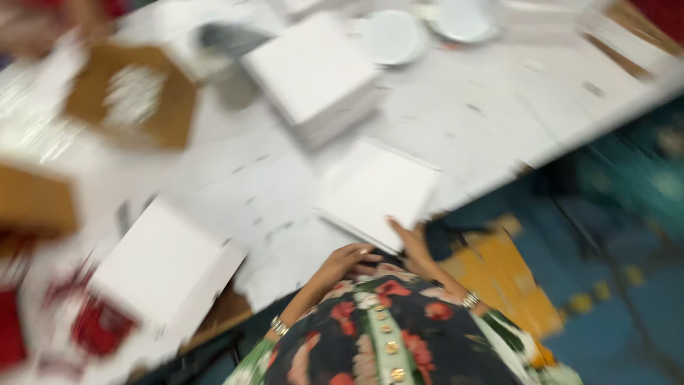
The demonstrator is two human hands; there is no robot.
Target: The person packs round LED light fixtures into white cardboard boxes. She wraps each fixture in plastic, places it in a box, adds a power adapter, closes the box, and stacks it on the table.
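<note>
The view is motion-blurred. A flat white square box lid (377, 189) lies on the white table (491, 107) near its front edge. My right hand (412, 246) touches the lid's near corner with its fingertips. My left hand (349, 260) hovers just below the table edge, close to my body, with fingers curled; nothing shows in it. Both wrists wear bracelets, and my flowered top fills the bottom of the view.
A stack of white square boxes (313, 75) stands at the middle back. Another white box (164, 264) sits at the front left. Brown cardboard pieces (132, 96) lie at the left, white round plates (392, 36) at the back. Another person's blurred hand (35, 28) is at the top left.
</note>
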